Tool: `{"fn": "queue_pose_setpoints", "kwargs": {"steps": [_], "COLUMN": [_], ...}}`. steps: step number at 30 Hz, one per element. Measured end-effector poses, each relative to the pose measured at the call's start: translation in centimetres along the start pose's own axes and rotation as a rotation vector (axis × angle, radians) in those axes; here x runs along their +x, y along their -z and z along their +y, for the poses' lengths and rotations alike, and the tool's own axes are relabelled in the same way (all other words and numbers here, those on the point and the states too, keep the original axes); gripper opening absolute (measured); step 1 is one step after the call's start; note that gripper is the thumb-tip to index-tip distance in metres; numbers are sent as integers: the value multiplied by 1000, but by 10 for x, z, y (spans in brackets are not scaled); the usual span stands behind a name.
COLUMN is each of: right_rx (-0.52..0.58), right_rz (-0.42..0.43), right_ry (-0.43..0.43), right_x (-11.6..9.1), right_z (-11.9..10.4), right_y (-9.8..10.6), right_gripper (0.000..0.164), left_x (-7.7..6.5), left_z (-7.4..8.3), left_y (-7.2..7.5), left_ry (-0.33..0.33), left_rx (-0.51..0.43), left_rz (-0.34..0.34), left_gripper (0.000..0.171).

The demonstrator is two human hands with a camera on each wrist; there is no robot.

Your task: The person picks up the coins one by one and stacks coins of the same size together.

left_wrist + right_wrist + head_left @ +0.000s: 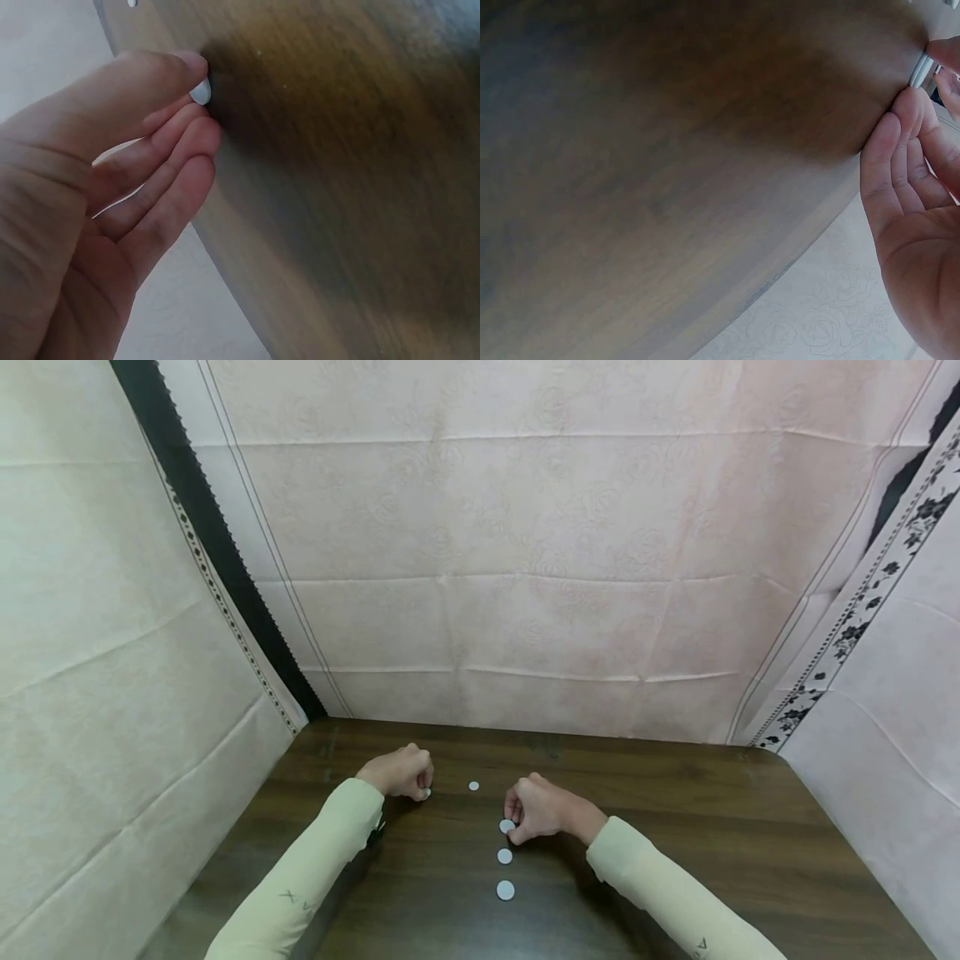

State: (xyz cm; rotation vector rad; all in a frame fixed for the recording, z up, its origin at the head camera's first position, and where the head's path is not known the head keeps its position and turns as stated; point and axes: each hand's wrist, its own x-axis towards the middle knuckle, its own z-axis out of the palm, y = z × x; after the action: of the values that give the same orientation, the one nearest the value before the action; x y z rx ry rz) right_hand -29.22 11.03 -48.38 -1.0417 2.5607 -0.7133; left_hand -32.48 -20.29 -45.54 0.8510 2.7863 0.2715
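Observation:
My left hand (399,772) is low over the far left of the brown table, pinching a small white disc (201,91) between thumb and fingertips. Most of that disc is covered by the fingers. Nearer the middle, my right hand (542,808) pinches another white disc (507,826) at the table surface. In the right wrist view this piece (921,69) is seen edge-on, and its edge looks layered; I cannot tell whether it is more than one disc. Between the hands, a little farther back, lies a loose white disc (474,786).
Two more white discs, a middle one (505,856) and a nearer one (506,890), lie in a column in front of the right hand. The wooden table (675,827) meets a pale cloth wall (525,627) at its back edge. Cloth also hangs at both sides.

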Motion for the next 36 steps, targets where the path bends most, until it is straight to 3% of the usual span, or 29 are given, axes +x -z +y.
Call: {"fn": "queue_pose_setpoints", "kwargs": {"steps": [7, 21, 36], "right_rx": [12, 27, 9], "right_rz": [-7, 1, 8], "right_ry": [-5, 3, 9], "right_x": [-1, 0, 0], "right_z": [2, 1, 2], "right_y": [-1, -2, -1], "right_gripper": [16, 17, 17], "left_x": [1, -1, -5], "left_z": [0, 6, 18], "left_y": [-4, -1, -3], "left_ry": [24, 34, -47], "left_rx": [-41, -7, -35], "left_rz": [-9, -9, 10], "left_gripper": [11, 13, 14]}}
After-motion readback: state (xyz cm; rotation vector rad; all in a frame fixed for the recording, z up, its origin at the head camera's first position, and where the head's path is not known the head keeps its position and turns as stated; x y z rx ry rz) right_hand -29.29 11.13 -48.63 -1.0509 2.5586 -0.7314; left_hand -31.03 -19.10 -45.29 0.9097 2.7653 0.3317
